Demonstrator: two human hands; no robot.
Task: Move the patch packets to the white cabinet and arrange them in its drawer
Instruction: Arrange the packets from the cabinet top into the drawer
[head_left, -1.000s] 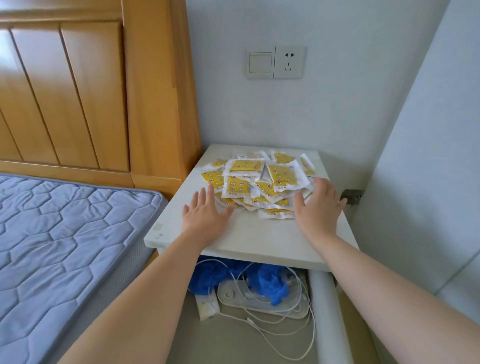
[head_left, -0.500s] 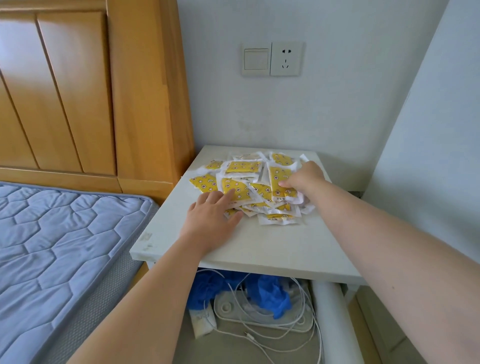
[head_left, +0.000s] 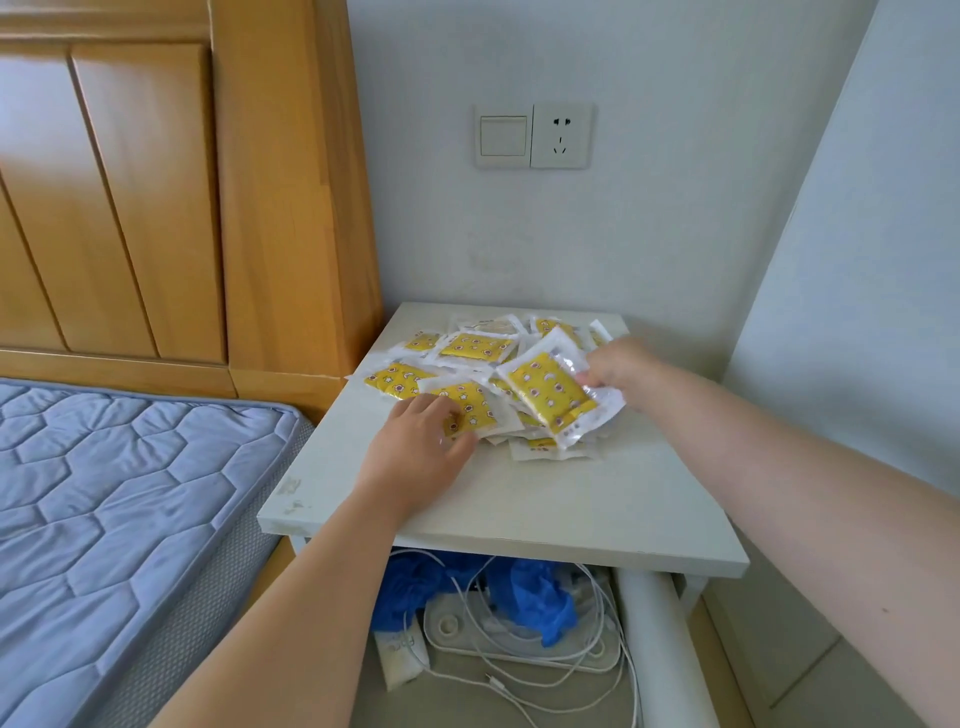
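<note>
A second ago both our hands lay flat at the near edge of the heap. Now our right hand (head_left: 618, 366) has reached over the patch packets (head_left: 467, 348) and pinches the raised packet (head_left: 550, 395) by its clear right edge, tilting it up off the others. Our left hand (head_left: 421, 441) has slid forward onto the near-left packet (head_left: 470, 410), with its fingers lightly bent over it. We cannot tell whether it grips the packet or only presses on it.

So the gathering has begun, we judge, but only just. The rest of the heap still lies loosely overlapped on the far half of the desk (head_left: 519, 499), and nothing has left for the white cabinet. No drawer is in view.

The wooden headboard (head_left: 291, 208) stands just beside the desk on the left, with the blue mattress (head_left: 130, 493) below it. A switch and socket (head_left: 532, 136) sit on the wall above. Under the desk lie blue plastic (head_left: 540, 597), a power strip with tangled white cables (head_left: 519, 644) and a white roll (head_left: 654, 649). The slippery, overlapping packets could easily slide off the edge down into that clutter.
</note>
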